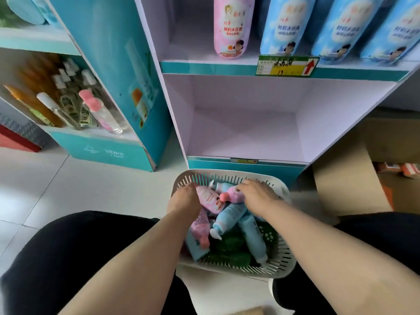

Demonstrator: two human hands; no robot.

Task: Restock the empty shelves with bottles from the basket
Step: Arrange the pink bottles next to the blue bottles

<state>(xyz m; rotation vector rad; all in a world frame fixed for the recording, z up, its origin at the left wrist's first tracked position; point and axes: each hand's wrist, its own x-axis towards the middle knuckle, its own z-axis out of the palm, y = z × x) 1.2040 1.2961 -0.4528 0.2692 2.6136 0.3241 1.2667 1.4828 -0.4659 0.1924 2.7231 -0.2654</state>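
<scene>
A white slotted basket (pixel 281 253) sits on the floor between my knees, holding several pink, blue and green bottles. My left hand (pixel 184 201) reaches into its far left corner and grips a pink bottle (pixel 209 198) lying there. My right hand (pixel 256 194) lies over a second pink bottle (pixel 229 194) with a pink cap, fingers curled round it. A blue bottle (pixel 229 217) lies under both. Just behind the basket, the bottom shelf (pixel 245 133) of the white display stands bare. The shelf above carries one pink bottle (pixel 231 26) and several blue ones (pixel 284 26).
A teal cardboard display (pixel 109 92) with small clear and orange bottles (pixel 68 108) stands to the left. A brown cardboard box (pixel 347 178) sits on the floor to the right. A price tag (pixel 287 65) with a red arrow hangs on the upper shelf edge.
</scene>
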